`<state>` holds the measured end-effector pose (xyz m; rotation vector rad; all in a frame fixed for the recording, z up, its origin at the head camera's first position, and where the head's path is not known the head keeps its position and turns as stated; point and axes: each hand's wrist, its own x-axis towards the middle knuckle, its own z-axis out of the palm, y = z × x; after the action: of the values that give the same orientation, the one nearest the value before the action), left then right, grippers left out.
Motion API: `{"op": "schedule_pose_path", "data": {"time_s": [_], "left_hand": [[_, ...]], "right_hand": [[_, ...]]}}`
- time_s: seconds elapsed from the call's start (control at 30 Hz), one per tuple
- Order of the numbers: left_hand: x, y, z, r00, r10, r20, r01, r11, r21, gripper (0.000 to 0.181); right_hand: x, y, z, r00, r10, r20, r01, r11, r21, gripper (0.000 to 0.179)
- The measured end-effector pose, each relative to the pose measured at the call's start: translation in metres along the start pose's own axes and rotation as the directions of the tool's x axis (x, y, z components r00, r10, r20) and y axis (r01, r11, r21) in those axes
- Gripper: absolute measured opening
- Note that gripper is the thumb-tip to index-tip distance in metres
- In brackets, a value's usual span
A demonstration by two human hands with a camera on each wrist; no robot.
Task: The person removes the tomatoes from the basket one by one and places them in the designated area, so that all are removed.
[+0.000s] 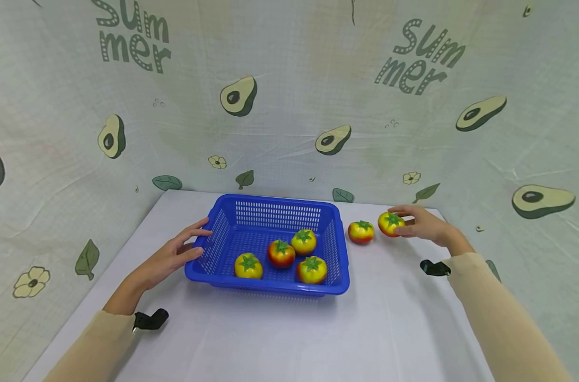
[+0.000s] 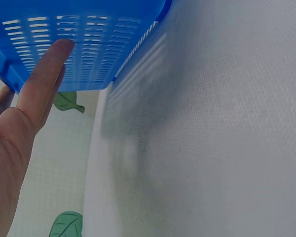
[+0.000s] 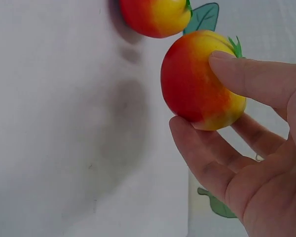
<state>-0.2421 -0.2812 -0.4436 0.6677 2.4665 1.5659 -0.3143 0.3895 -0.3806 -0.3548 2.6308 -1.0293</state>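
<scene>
My right hand [image 1: 427, 227] pinches a red-and-yellow tomato [image 1: 389, 224] between thumb and fingers, at the right of the table. In the right wrist view the thumb lies on the side of this tomato [image 3: 195, 84], near its green leaves, and the fingers support it from the other side. Just left of it, a second tomato [image 1: 360, 232] rests on the table. My left hand [image 1: 170, 255] touches the left side of a blue plastic basket [image 1: 268, 286] with extended fingers. Inside the basket lie several tomatoes, one of them redder [image 1: 281, 253].
The white table [image 1: 289, 339] meets a cloth backdrop [image 1: 280, 154] printed with avocados, leaves and lettering. This cloth also hangs along the left and right sides. Black wrist mounts [image 1: 151, 319] stick out from both sleeves.
</scene>
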Motion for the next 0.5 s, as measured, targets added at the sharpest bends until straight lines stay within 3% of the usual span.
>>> {"op": "schedule_pose_path", "data": {"time_s": [0.5], "left_hand": [[0.001, 0.000, 0.000, 1.000, -0.016, -0.002, 0.016, 0.999, 0.031, 0.046]], "right_hand": [[0.002, 0.029, 0.007, 0.999, 0.038, 0.032, -0.040, 0.996, 0.074, 0.067]]}}
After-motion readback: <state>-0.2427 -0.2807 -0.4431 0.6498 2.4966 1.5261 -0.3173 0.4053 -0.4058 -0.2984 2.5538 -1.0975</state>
